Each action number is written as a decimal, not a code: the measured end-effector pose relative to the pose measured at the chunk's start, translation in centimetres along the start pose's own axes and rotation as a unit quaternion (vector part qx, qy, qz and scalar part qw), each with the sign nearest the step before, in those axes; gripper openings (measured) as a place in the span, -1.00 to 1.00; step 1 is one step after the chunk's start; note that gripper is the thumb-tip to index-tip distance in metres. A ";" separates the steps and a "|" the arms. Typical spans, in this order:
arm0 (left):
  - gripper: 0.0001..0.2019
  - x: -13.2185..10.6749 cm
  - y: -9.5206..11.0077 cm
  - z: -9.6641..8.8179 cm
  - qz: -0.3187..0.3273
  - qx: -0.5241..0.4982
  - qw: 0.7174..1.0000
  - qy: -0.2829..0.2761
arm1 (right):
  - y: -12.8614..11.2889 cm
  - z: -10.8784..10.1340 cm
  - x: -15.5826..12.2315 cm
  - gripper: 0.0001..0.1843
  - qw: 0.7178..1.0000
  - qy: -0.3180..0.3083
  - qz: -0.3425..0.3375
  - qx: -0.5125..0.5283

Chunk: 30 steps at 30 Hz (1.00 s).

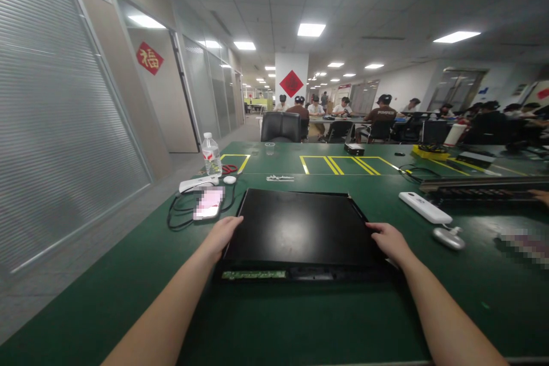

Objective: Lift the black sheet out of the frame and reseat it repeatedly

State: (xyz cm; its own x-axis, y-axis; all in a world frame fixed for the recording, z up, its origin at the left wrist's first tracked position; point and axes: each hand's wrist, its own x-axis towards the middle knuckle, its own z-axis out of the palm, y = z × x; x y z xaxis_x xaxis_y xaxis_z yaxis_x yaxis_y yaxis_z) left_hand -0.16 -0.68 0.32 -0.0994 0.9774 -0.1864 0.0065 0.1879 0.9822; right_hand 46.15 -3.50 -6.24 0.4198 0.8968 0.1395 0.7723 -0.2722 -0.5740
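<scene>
A black LCD screen panel (295,229) lies nearly flat in front of me, with its glossy face up. Along its near edge runs a dark frame (326,273), in which a strip of green circuit board (254,274) shows on the left. My left hand (228,231) grips the left side of the panel, thumb on top. On the right side, my right hand (388,242) holds the edge the same way. The fingers of both hands are mostly hidden under the panel. Whether the panel rests on the frame or is slightly raised, I cannot tell.
The green table (300,326) carries a phone (209,203), a water bottle (211,155), red-handled scissors (230,169) and a cup (270,148). To the right lie a white power bank (424,207) and another person's hand (539,197) by a long dark frame (484,191).
</scene>
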 end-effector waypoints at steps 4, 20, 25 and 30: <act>-0.79 -0.3 0.1 -0.2 0.046 0.218 0.974 0.027 | 0.0 0.0 0.0 -0.50 1.000 0.008 -0.001 0.002; -0.72 0.4 -0.5 -1.0 0.104 0.398 0.912 0.007 | -0.5 -0.5 -0.2 -0.50 1.000 0.019 0.006 0.002; -0.71 0.4 -0.4 -0.8 0.138 0.346 0.928 0.023 | -1.0 -0.7 -0.6 -0.50 1.000 0.018 0.008 0.011; -0.58 0.0 -0.1 -0.3 0.107 0.152 0.982 -0.014 | -1.4 -0.9 -0.9 -0.49 1.000 0.011 0.013 0.008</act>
State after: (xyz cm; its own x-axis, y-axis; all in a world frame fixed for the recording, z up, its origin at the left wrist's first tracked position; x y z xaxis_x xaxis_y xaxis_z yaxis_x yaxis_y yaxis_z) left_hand -0.44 -0.73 0.25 -0.0354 0.9992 0.0196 0.3209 -0.0072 0.9471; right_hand 45.09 -4.23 -4.80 0.4500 0.8816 0.1425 0.7538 -0.2894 -0.5900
